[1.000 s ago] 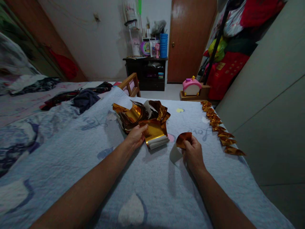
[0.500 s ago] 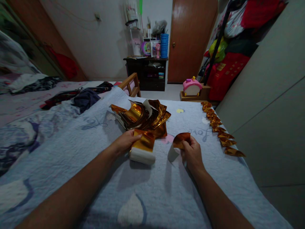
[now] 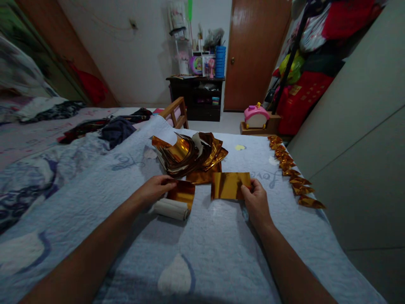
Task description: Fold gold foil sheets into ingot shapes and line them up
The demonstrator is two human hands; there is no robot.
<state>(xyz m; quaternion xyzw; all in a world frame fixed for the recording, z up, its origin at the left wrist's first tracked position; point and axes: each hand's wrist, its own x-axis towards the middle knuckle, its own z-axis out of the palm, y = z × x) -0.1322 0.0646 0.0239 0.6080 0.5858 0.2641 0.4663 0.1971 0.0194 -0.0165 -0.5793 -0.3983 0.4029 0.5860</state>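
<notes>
My left hand (image 3: 158, 188) pinches the edge of a gold foil paper roll (image 3: 172, 208); its outer side is pale and its gold face shows at the back. In my right hand (image 3: 257, 202) a single flat gold foil sheet (image 3: 230, 185) is gripped at its right edge, gold side up, just above the bedspread. Behind the hands lies a loose, curled stack of gold foil sheets (image 3: 183, 154). Along the bed's right edge runs a row of folded gold foil pieces (image 3: 293, 180).
A blue patterned bedspread (image 3: 209, 261) covers the bed under the hands. Rumpled clothes (image 3: 117, 133) lie at the left. Beyond the bed are a wooden chair back (image 3: 176, 113), a dark cabinet (image 3: 196, 99) and a pink toy case (image 3: 256, 117). A pale wardrobe panel (image 3: 357, 169) borders the right.
The sheet in my right hand has gone from curled to flat. My left hand has moved slightly left with the roll, which has turned.
</notes>
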